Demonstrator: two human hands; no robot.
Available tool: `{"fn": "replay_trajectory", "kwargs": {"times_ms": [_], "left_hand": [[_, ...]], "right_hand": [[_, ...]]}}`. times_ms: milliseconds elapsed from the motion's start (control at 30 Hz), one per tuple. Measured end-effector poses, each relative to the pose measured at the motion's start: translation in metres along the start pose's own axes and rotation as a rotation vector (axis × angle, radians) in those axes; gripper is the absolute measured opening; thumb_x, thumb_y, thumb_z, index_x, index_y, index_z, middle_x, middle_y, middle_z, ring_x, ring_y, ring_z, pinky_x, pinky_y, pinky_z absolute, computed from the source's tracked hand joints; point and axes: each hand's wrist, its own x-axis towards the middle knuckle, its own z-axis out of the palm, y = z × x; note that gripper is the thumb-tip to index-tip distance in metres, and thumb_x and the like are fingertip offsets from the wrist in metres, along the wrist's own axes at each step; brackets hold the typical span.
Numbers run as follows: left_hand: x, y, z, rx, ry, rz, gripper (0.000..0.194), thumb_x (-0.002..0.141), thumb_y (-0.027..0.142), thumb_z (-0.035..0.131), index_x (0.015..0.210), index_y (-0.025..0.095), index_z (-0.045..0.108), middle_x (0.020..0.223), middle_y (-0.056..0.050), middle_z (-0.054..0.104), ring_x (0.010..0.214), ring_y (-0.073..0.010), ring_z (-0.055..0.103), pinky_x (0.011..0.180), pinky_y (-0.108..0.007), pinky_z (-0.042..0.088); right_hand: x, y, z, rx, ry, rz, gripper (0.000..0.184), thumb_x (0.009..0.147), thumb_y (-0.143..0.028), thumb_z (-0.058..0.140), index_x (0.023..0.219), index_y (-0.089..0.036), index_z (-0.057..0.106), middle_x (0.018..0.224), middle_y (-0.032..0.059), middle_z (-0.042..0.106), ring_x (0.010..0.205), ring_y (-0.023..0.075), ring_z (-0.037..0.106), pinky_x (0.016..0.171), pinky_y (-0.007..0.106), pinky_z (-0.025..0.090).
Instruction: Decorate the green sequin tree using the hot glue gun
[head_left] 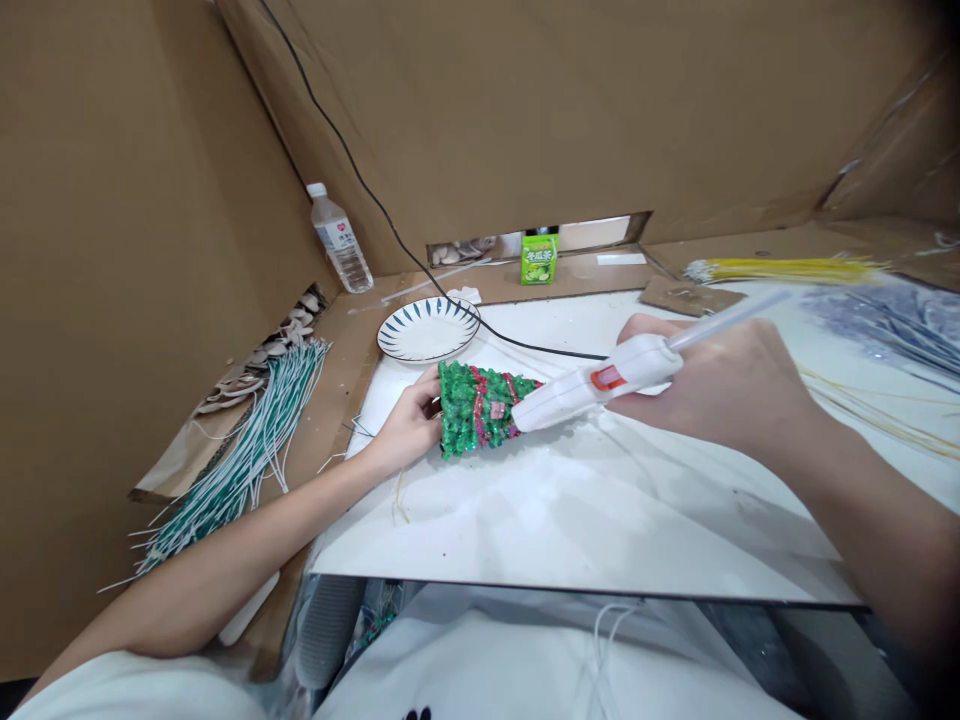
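Note:
My right hand [720, 385] is wrapped round a white glue gun [574, 390] with a clear glue stick [731, 322] sticking out of its back. The gun's front end lies over a green cone-shaped Christmas tree [461, 415] trimmed with red and pink bands. Whether the nozzle touches the tree is hidden by the gun's body. At the tree's wide end, my left hand [411, 425] grips it with the fingers partly inside the base, so the tree lies on its side with its narrow end to the right.
A striped plate [427, 345] sits behind the tree, crossed by a black cord [517, 345]. Green-and-white wires [255, 450] lie left; yellow stems [787, 270] lie far right. A water bottle [341, 245] and green packet [538, 260] stand behind, near cardboard walls [562, 120].

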Motion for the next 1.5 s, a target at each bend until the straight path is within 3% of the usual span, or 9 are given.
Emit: {"fn": "replay_trajectory", "kwargs": {"times_ms": [333,567,800,1200,1333,1500], "left_hand": [[-0.0001,0.0024,-0.0006,-0.011,-0.009,-0.004,0.015,0.067,0.017,0.069,0.082,0.015,0.069,0.116,-0.009,0.058,0.103,-0.0206,0.056,0.088,-0.028,0.046],[-0.0009,0.0028,-0.0002,-0.01,-0.004,-0.013,0.016,0.066,0.013,0.067,0.083,0.015,0.068,0.117,-0.009,0.058,0.101,-0.0198,0.056,0.085,-0.026,0.046],[-0.0011,-0.0001,-0.0003,-0.022,-0.012,-0.008,0.013,0.068,0.021,0.069,0.079,0.015,0.068,0.117,-0.009,0.058,0.102,-0.0203,0.055,0.086,-0.027,0.046],[0.0005,0.0032,0.0012,-0.1,-0.002,-0.034,0.017,0.068,0.024,0.069,0.083,0.016,0.068,0.118,-0.009,0.057,0.108,-0.0226,0.054,0.093,-0.031,0.045],[0.0007,0.0019,0.0013,-0.103,0.001,-0.037,0.018,0.067,0.023,0.069,0.084,0.016,0.068,0.117,-0.009,0.058,0.109,-0.0233,0.053,0.093,-0.033,0.045],[0.0005,-0.0003,-0.0001,-0.072,0.005,-0.039,0.013,0.067,0.022,0.068,0.078,0.015,0.067,0.114,-0.009,0.059,0.104,-0.0218,0.055,0.088,-0.03,0.047]], "right_hand": [[0.0013,0.0001,-0.0006,0.009,0.006,-0.003,0.028,0.069,-0.048,0.054,0.071,-0.02,0.055,0.046,-0.0046,0.048,0.042,0.0089,0.039,0.045,0.019,0.014],[0.0,0.0014,-0.0014,0.008,0.022,0.0,0.03,0.068,-0.05,0.055,0.07,-0.02,0.056,0.046,-0.0049,0.047,0.041,0.008,0.035,0.045,0.019,0.015],[0.0003,0.0028,-0.0011,-0.039,0.011,0.027,0.034,0.068,-0.054,0.053,0.071,-0.02,0.056,0.047,-0.0037,0.047,0.041,0.0082,0.03,0.046,0.02,0.014],[-0.001,0.0006,-0.0028,0.05,-0.058,0.019,0.03,0.066,-0.05,0.054,0.067,-0.02,0.054,0.048,-0.0038,0.049,0.043,0.0089,0.039,0.046,0.02,0.014],[-0.0002,0.0029,-0.0004,0.117,-0.065,0.091,0.035,0.064,-0.054,0.053,0.068,-0.02,0.056,0.046,-0.0037,0.048,0.042,0.0092,0.038,0.046,0.021,0.018],[0.0041,0.0065,0.0033,0.117,-0.117,0.333,0.04,0.061,-0.056,0.051,0.067,-0.018,0.056,0.054,0.0018,0.052,0.054,0.0154,0.049,0.05,0.023,0.024]]}}
